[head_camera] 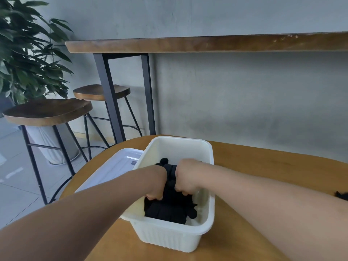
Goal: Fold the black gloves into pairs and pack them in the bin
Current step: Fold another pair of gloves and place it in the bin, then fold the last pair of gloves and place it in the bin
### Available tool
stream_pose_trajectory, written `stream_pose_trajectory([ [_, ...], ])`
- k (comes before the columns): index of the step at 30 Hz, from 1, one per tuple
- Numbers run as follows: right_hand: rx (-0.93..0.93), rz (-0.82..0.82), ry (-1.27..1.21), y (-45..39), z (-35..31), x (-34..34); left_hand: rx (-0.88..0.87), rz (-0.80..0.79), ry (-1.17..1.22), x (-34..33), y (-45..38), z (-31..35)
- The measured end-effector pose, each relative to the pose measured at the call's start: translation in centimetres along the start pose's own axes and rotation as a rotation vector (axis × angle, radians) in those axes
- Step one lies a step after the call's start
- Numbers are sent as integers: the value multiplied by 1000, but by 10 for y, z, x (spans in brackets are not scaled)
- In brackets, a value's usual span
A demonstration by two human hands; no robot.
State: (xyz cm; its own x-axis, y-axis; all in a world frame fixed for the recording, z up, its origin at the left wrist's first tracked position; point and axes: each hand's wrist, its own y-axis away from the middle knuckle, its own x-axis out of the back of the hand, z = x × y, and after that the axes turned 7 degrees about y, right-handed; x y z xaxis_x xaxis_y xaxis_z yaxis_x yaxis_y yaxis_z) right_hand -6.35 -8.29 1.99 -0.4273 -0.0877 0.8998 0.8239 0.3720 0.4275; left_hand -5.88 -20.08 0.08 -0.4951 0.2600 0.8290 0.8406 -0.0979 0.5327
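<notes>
A cream plastic bin (pixel 190 236) stands on the round wooden table (pixel 273 166). Both of my hands reach down inside it. My left hand (pixel 157 183) and my right hand (pixel 187 178) each grip a folded bundle of black gloves (pixel 170 173) between them, fingers curled round the fabric. Beneath the bundle lie more black gloves (pixel 169 210) on the bin's floor. A scrap of another black glove (pixel 340 194) shows at the right edge, behind my right forearm.
A white lid or tray (pixel 113 168) lies flat on the table just left of the bin. Two wooden stools (pixel 49 110) and a potted plant (pixel 28 53) stand at the left. A high wooden counter (pixel 207 43) runs along the grey wall behind.
</notes>
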Motion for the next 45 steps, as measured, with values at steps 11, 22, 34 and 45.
stream_pose_trajectory([
  [11,-148,554,-454,71,99,32,-73,402,280,70,43,37],
  [22,-386,665,-883,147,229,-77,-414,600,570,102,32,236],
  [34,-755,650,-524,165,365,-152,-462,213,852,50,-87,395],
  [45,-792,533,-138,140,395,-161,-495,204,779,60,-120,404],
])
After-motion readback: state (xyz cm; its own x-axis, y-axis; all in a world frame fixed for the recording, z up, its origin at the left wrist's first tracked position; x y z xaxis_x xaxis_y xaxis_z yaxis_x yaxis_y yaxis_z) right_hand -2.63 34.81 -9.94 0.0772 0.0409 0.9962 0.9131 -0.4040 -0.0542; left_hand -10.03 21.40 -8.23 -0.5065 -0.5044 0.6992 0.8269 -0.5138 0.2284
